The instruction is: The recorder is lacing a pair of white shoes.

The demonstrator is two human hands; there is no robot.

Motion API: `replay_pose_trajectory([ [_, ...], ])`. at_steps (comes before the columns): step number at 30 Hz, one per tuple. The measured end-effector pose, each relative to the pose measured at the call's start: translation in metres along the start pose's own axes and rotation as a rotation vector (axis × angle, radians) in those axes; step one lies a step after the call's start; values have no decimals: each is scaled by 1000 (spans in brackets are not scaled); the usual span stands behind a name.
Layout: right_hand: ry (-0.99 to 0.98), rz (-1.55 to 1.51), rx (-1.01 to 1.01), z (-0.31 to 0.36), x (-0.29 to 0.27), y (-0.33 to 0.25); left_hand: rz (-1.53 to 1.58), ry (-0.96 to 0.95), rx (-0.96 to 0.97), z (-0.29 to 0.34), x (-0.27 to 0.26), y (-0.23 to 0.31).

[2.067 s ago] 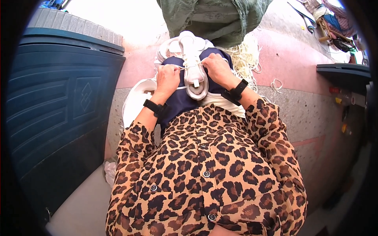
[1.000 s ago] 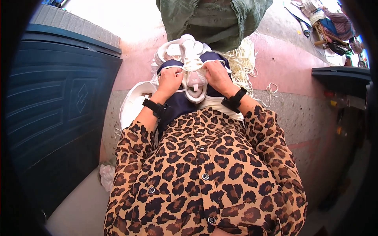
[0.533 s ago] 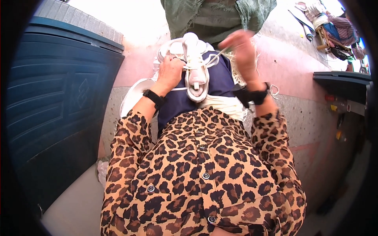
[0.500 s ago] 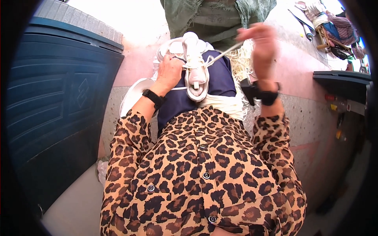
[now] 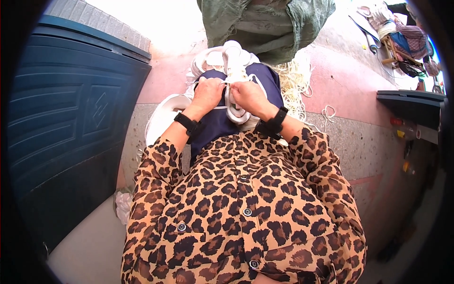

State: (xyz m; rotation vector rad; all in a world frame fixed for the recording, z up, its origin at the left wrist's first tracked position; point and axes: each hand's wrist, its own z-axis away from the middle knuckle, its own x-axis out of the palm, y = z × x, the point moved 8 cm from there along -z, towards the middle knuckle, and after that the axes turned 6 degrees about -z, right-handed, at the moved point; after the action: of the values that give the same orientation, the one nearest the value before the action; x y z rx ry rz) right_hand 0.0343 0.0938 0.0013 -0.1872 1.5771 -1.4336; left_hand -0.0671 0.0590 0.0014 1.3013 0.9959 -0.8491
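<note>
White sports shoe [image 5: 234, 64] on dark navy cloth [image 5: 267, 78] over lap, toe toward 12 o'clock, heel toward 6. Bare left hand [image 5: 209, 93] at shoe's 8 o'clock: grip closed, thin white lace [image 5: 227, 81] pinched at fingertips. Bare right hand [image 5: 249, 98] at shoe's 5, partly over it: fingers curled in; cannot tell whether grip has lace. Frayed grey-green woven sack [image 5: 272, 28] beyond toe, toward 1. Heap of loose cream cords [image 5: 294, 87] toward 3.
</note>
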Motion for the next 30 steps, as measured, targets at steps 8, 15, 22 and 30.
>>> replay_pose_trajectory([
  [8,-29,446,-142,-11,18,-20,-30,21,17,-2,7,-4],
  [15,-179,518,-225,-7,20,-21,54,-44,40,-9,8,-1],
  [22,-438,-1101,-234,83,-133,-65,393,-59,-179,-9,-23,-15],
  [30,-180,-1292,-439,63,-160,-103,630,-462,-187,-7,-28,31],
])
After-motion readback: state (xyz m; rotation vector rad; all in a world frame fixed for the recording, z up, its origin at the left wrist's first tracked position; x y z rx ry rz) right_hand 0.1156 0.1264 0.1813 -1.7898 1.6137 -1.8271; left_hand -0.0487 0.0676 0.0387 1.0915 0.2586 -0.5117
